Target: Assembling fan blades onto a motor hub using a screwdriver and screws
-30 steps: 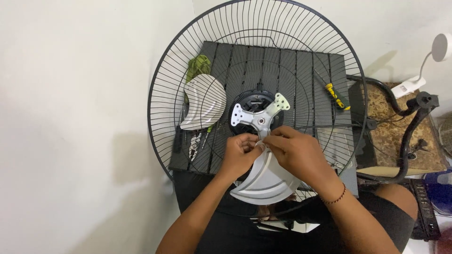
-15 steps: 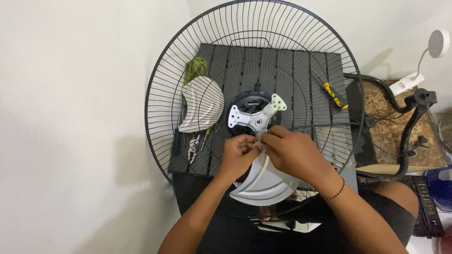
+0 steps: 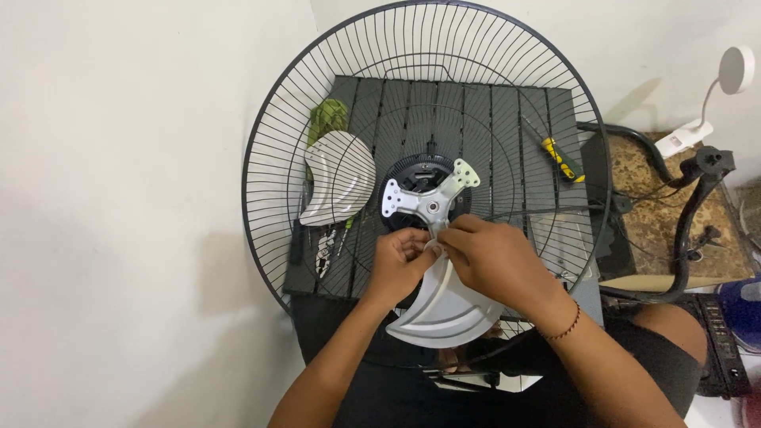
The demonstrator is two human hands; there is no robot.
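Both hands meet at the metal hub [image 3: 428,202]: left hand [image 3: 400,265] and right hand [image 3: 491,257] fingers pinch the grey fan blade [image 3: 444,313] root against the wire guard [image 3: 333,95].

A dark slatted table [image 3: 507,99] is carrying the round wire fan guard [image 3: 273,143]. At nine o'clock a loose grey blade [image 3: 337,178] is lying; a yellow-handled screwdriver [image 3: 561,158] is resting at two o'clock.

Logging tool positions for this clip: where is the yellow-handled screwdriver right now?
In the head view the screwdriver lies on the dark slatted panel behind the wire fan guard, upper right of the metal hub, away from both hands.
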